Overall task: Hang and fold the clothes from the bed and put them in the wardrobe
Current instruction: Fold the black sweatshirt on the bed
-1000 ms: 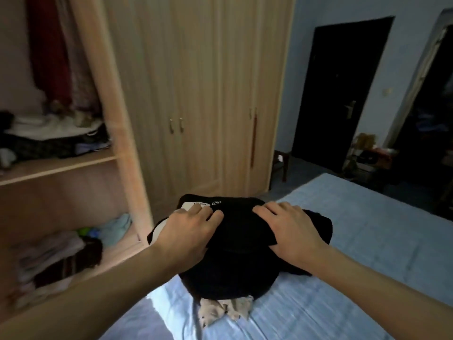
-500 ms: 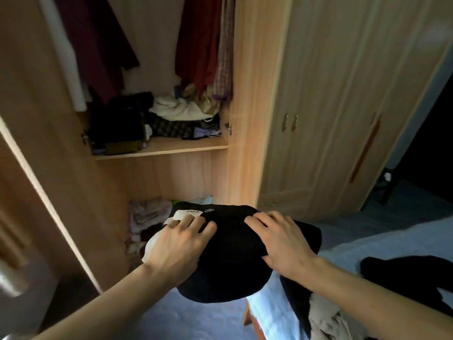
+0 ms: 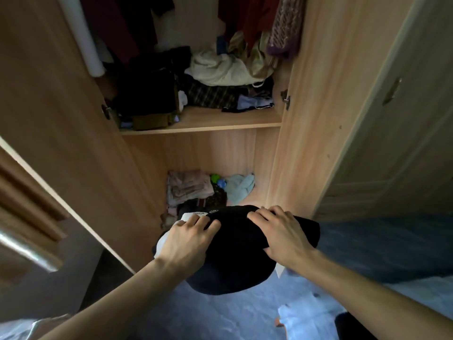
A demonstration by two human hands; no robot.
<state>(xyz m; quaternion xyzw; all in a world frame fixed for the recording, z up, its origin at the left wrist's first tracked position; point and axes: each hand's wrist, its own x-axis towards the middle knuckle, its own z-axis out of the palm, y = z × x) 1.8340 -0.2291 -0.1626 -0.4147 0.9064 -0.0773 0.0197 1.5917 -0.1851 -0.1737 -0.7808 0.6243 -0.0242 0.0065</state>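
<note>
Nearest the camera, two bare forearms reach forward over the blue floor. The left hand (image 3: 188, 238) lies on top of a folded black garment (image 3: 235, 251), fingers spread and bent over its near-left edge, gripping it by the white label patch. The right hand (image 3: 282, 233) clasps the garment's right side, fingers curled over the top and thumb down its flank. The garment hangs in the air between them, just in front of the open wardrobe (image 3: 289, 148), level with its lower compartment. At the lower right, a corner of the bed (image 3: 416, 293) shows pale blue sheet. Behind the garment, on the wardrobe's bottom board, lie a folded pinkish stack (image 3: 187, 187) and a light blue cloth (image 3: 240, 188). Farther up, the shelf (image 3: 201, 126) carries dark folded clothes (image 3: 149, 94) at its left end and a cream bundle (image 3: 220, 69) towards its right. Above, red garments (image 3: 122, 23) hang.
</note>
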